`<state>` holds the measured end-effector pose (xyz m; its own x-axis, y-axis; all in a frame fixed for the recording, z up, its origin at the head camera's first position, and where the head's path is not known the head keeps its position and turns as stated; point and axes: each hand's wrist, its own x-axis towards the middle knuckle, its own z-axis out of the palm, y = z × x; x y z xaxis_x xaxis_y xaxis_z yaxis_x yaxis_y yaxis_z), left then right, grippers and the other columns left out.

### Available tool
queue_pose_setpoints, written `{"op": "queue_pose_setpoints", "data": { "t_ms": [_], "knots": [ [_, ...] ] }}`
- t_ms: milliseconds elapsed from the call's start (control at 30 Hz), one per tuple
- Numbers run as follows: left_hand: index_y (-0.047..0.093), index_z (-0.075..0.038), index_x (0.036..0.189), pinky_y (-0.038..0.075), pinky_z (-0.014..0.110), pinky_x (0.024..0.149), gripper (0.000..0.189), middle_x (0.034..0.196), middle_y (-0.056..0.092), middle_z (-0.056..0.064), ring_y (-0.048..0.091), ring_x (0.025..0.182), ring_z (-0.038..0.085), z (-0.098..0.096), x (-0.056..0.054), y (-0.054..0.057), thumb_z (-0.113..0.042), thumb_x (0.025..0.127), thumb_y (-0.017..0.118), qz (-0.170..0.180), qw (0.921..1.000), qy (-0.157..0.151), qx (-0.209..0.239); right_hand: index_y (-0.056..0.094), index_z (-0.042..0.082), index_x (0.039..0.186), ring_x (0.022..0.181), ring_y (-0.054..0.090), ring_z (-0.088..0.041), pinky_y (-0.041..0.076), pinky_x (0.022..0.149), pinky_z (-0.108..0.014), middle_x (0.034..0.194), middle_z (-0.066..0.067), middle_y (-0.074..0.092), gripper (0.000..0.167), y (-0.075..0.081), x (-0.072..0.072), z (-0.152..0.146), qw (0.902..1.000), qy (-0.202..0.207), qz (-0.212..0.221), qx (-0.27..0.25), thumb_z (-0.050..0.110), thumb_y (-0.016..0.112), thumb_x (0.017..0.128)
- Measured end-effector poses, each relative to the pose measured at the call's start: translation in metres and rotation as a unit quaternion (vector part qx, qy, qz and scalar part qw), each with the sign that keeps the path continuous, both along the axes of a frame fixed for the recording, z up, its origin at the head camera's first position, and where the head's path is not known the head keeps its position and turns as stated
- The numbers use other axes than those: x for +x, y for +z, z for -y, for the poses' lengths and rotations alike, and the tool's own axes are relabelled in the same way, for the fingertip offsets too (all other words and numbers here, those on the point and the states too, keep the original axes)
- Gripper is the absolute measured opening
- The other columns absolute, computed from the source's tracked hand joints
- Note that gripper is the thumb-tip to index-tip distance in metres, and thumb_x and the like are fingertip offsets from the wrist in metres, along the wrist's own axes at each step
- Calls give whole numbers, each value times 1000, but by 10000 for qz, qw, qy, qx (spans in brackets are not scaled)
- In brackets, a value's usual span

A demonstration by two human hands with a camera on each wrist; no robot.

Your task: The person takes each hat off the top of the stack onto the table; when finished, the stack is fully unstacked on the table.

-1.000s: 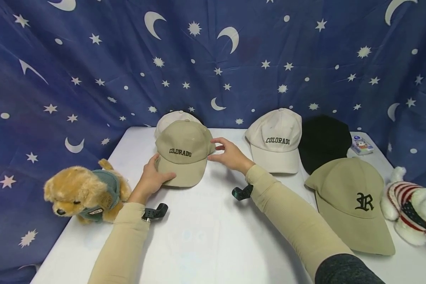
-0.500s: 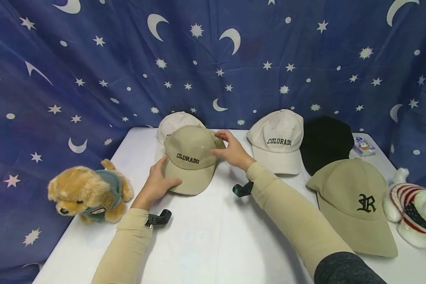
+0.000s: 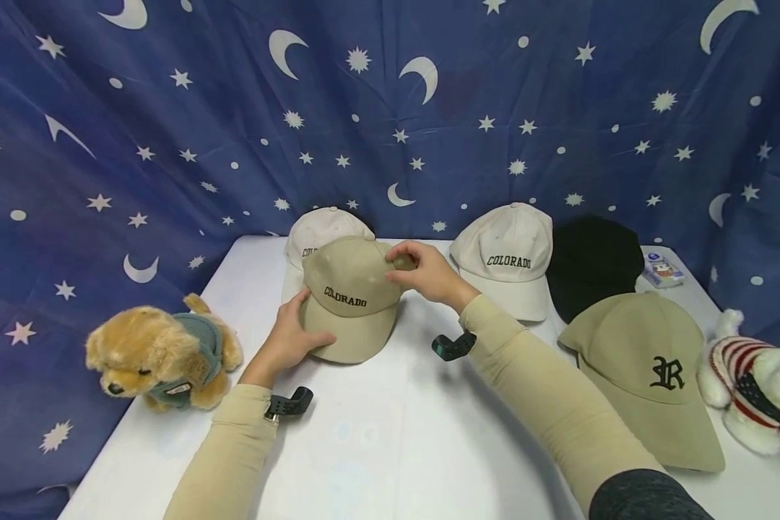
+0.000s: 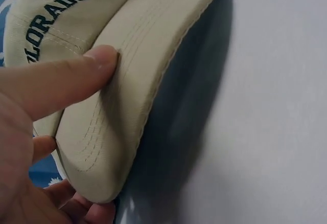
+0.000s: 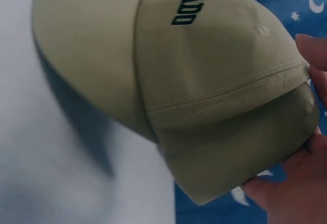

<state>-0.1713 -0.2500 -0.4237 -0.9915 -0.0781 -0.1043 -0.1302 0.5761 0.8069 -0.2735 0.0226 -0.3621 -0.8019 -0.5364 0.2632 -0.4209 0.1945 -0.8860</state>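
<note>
A beige cap [image 3: 347,278] lettered COLORADO sits between a person's two hands, above the white table [image 3: 377,448], its brim toward the person. The left hand [image 3: 289,338] holds the brim at its left side: in the left wrist view the thumb lies on top of the brim while other fingers show at its lower edge, and a dark shadow falls on the table beside it. The right hand [image 3: 434,276] pinches the back of the cap on its right side, thumb and fingers apart with the cap's edge between them. Just behind stands a white cap [image 3: 328,222], its lettering partly covered by the beige one. Beyond the right hand is a second white cap [image 3: 515,235], with COLORADO in full, touching a black cap [image 3: 594,267]; nearer the person lies a larger tan cap [image 3: 633,347] bearing a black R. A small colourful packet [image 3: 663,269] rests at the back right. A golden toy dog [image 3: 136,347] in a green vest sits on the left, and a white plush toy [image 3: 750,393] in stripes is cut off at the right edge. A blue curtain [image 3: 455,166] with moons and stars hangs behind.
</note>
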Motion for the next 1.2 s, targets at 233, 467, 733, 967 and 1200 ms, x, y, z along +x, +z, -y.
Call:
{"op": "queue_pose_setpoints", "data": {
  "t_ms": [233,467,733,967,1200],
  "knots": [
    [15,-5,159,17,61,115,107,154,16,31,21,142,48,-12,5,-1,-21,79,84,-27,9993,-367,12,67,-1,104,97,56,-17,45,86,-26,106,-10,65,25,12,8,-11,9999,110,-19,-114,3,78,82],
    [18,-5,159,18,59,116,107,152,22,30,26,140,46,-27,9,-1,-20,77,86,-105,9979,-645,9,69,-1,107,100,58,-18,45,88,-25,112,-10,66,24,18,14,-29,9996,262,-65,26,1,77,84],
    [19,-7,159,21,58,115,109,151,24,27,29,140,43,-41,8,0,-24,76,87,-39,9964,-847,-53,71,-1,110,106,59,-18,45,92,-25,117,-12,67,27,30,20,-47,9997,7,-50,246,3,76,84],
    [23,-7,158,29,56,112,105,150,28,26,38,133,40,-54,10,3,-22,76,87,-154,9944,-1049,40,68,-5,112,105,59,-19,46,90,-24,119,-16,65,29,35,24,-63,9999,-80,73,131,-1,75,84],
    [27,-6,157,50,41,88,98,144,39,20,58,109,28,-67,13,4,-16,79,86,-123,9909,-1308,293,67,-7,113,107,58,-17,45,92,-22,120,-19,64,31,38,26,-80,9998,-139,-30,135,-3,75,84]
  ]
}}
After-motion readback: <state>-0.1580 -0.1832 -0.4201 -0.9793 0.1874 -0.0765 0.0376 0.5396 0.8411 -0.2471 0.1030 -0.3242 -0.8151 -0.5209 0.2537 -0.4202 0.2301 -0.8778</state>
